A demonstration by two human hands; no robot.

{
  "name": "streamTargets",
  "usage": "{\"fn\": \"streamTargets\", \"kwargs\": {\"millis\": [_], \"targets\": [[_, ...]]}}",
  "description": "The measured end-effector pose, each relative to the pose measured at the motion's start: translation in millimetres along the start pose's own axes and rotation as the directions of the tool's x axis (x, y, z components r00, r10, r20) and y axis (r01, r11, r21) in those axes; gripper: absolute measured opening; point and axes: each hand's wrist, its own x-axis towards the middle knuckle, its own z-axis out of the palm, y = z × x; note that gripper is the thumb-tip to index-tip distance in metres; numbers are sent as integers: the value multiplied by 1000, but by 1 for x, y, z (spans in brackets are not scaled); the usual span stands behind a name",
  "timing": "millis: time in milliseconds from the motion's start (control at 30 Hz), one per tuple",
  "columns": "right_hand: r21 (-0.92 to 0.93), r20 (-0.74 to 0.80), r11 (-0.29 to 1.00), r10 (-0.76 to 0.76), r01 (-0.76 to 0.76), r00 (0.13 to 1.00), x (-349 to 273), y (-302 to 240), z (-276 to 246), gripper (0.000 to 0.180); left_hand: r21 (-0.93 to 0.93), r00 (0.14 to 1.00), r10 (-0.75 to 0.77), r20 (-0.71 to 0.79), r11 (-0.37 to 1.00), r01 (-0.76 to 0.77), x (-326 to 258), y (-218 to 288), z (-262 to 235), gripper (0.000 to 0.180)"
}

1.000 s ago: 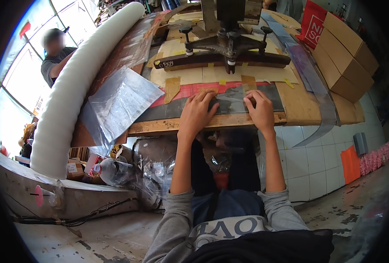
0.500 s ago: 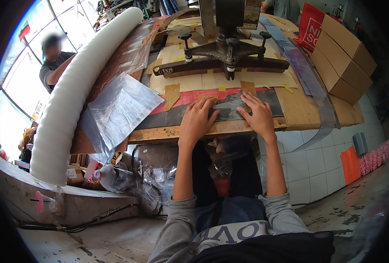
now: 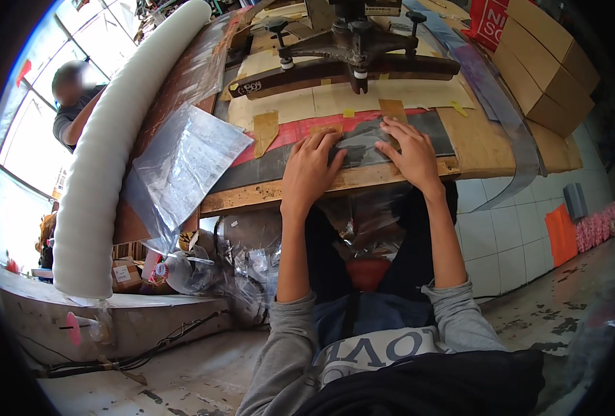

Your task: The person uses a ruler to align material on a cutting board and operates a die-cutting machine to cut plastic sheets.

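Observation:
My left hand (image 3: 309,165) lies palm down on the front strip of the worktable, fingers stretched and thumb apart. Across from it, my right hand (image 3: 414,157) rests on the same dark grey strip (image 3: 252,170), its fingers spread too. Between them a thin clear plastic sheet (image 3: 364,154) seems to lie on the strip; its edges are hard to make out. Pieces of brown tape (image 3: 266,132) and a pink-red band run just beyond my fingertips. Above the far side of the table sits a dark metal press bar (image 3: 349,78) under a frame with black knobs.
Clear plastic bags (image 3: 189,156) lie to my left, beside a long white foam roll (image 3: 89,187). A person (image 3: 78,104) is beyond the roll. Brown cartons (image 3: 543,76), a red bag (image 3: 486,28) and a curling clear strip (image 3: 519,163) are on the right.
The view has tilted, so the press and table sit higher in the picture. Both hands keep about the same place on the strip, with slight finger shifts.

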Motion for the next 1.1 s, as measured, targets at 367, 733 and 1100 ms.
{"fn": "streamTargets", "kwargs": {"millis": [367,733,1100], "targets": [[310,-224,943,193,-118,955,27,-6,-2,8,10,997,-82,10,997,82,2,1,-2,26],[323,-313,946,94,13,945,23,-12,-14,9,36,988,-118,-95,992,122,0,2,-1,20],[354,2,935,42,-40,999,-35,-51,-69,16,198,966,-145,215,975,102,13,-16,7,36]]}}
